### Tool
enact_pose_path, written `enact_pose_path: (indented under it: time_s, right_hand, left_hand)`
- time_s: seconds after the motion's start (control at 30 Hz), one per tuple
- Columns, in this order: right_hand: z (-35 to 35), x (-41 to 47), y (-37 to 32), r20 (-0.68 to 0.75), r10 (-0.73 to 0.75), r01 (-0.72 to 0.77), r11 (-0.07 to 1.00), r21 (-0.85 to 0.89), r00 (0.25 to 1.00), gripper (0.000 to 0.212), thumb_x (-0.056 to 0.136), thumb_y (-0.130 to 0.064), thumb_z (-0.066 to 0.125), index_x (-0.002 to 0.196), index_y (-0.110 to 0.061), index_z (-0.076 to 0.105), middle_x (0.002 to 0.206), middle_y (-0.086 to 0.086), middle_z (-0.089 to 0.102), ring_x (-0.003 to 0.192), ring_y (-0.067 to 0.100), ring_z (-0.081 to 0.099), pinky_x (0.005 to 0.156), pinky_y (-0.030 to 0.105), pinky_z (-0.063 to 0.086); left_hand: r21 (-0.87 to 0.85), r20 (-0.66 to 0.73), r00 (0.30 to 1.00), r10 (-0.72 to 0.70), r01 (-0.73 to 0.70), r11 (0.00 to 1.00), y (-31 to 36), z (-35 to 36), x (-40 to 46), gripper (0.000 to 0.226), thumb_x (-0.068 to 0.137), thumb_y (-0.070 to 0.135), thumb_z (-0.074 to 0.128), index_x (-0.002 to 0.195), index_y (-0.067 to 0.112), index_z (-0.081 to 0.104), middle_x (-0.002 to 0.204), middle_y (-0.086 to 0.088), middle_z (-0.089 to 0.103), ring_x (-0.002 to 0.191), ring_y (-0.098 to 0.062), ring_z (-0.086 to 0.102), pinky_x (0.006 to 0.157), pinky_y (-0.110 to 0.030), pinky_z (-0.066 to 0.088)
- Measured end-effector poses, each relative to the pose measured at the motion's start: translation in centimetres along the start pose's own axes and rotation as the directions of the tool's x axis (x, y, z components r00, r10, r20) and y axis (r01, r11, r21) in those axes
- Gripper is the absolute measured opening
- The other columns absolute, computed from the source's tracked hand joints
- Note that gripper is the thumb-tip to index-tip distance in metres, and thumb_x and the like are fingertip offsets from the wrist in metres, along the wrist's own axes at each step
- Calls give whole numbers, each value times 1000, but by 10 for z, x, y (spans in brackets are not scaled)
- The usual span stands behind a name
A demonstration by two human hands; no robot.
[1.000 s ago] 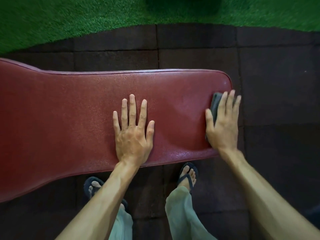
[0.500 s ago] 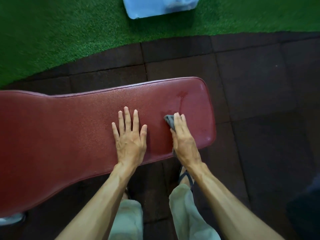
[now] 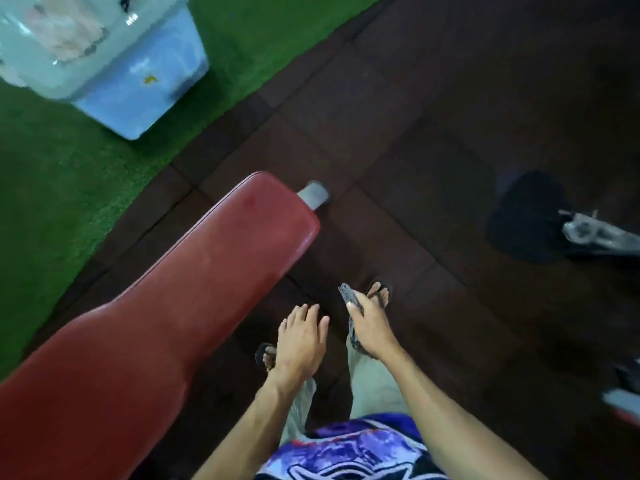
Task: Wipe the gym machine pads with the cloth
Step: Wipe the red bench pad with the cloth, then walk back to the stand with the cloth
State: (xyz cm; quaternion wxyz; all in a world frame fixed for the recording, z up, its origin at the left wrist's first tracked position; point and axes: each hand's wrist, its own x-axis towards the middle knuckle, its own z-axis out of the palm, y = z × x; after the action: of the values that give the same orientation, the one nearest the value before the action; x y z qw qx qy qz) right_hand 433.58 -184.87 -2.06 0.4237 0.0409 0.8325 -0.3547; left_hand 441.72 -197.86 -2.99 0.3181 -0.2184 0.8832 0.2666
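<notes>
The red pad (image 3: 180, 289) is lying slantwise over the dark floor mats (image 3: 433, 133), both hands clear of it. The left hand (image 3: 301, 337) is hanging open beside its edge. The right hand (image 3: 372, 329) is clutching the grey cloth (image 3: 349, 299) in its grip.

**Dim light, soft frame**

My view is dim and murky; the dark floor tiles (image 3: 433, 140) swallow most detail toward the right. The pale bin (image 3: 104, 64) at upper left is the brightest patch and smeared with motion blur. A faint sheen sits on the red pad (image 3: 207, 265) at its end. Edges bow with wide-angle distortion, and my forearms look soft.
</notes>
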Motion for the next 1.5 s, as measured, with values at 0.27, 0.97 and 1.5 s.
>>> enact_pose_path:
  time_s: [0.27, 0.97, 1.5]
  right_hand:
    - [-132, -29, 39, -147, 162, -137, 977, 166, 976, 38, 103, -22, 44, 140, -15, 51, 136, 11, 60, 129, 27, 54, 99, 29, 40]
    - [-552, 230, -61, -328, 217, -144, 962, 232, 920, 31, 104, -26, 39, 130, -16, 54, 114, 6, 67, 99, 21, 62, 82, 33, 44]
    - [-924, 522, -158, -367, 239, -115, 937, 329, 899, 32, 102, -30, 41, 123, -13, 57, 115, 2, 64, 108, 21, 61, 93, 33, 45]
  left_hand:
    - [199, 161, 964, 209, -239, 950, 153, -42, 39, 46, 105, 43, 32, 142, 20, 45, 139, -5, 54, 128, -28, 51, 105, -41, 42]
    - [261, 338, 875, 347, -442, 858, 540, -220, 380, 47, 104, 42, 29, 112, 8, 61, 117, -14, 66, 114, -34, 61, 100, -44, 47]
    - [337, 405, 785, 468, -604, 722, 893, -385, 698, 42, 106, 33, 31, 108, 2, 60, 115, -18, 64, 113, -35, 59, 99, -43, 45]
